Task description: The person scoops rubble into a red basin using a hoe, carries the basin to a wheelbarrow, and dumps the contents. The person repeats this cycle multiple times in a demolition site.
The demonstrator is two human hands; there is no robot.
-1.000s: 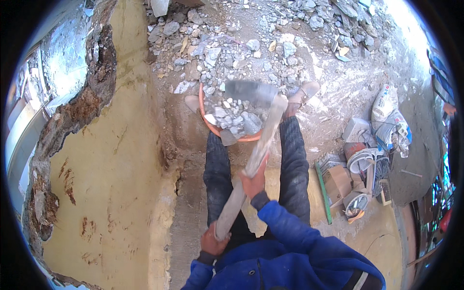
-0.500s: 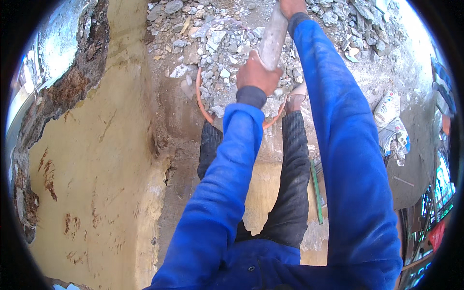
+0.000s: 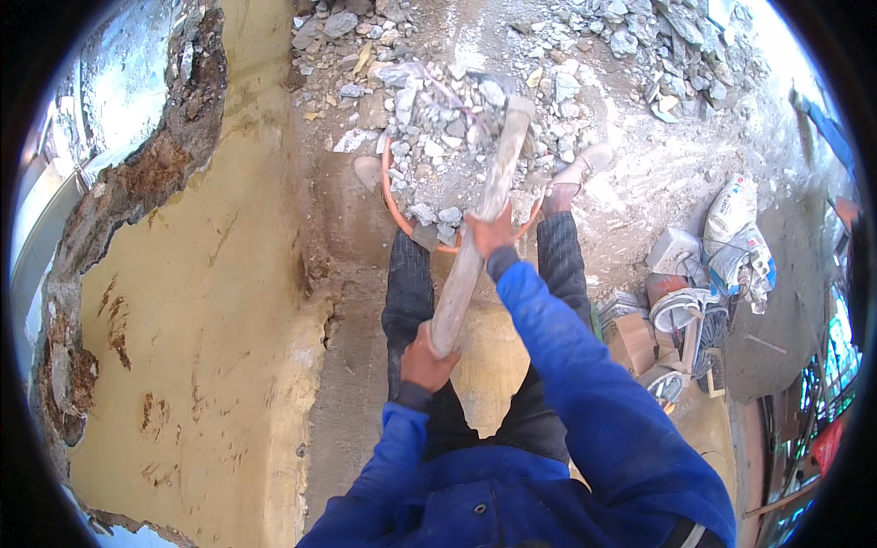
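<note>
My left hand (image 3: 429, 359) is closed round the near end of a thick wooden hoe handle (image 3: 469, 265), low between my thighs. Farther up the same shaft, my right hand (image 3: 493, 229) wraps round it. The handle slants away to the upper right, and its far end sits in grey broken rubble (image 3: 449, 117). The blade there is blurred and mostly covered by stones. Between my feet lies a pan with an orange rim (image 3: 393, 203), loaded with rubble. Its far side is hidden under the stones.
A yellow wall (image 3: 196, 301) with a broken edge runs along the left. More rubble (image 3: 676, 50) is heaped at the far right. White sacks (image 3: 731, 215), a grey-white bucket (image 3: 681, 310) and wooden pieces (image 3: 630, 342) lie beside my right leg.
Both hands have pulled back toward my body with the handle. Rubble has been drawn in toward the pan. My right arm no longer covers the items at the right.
</note>
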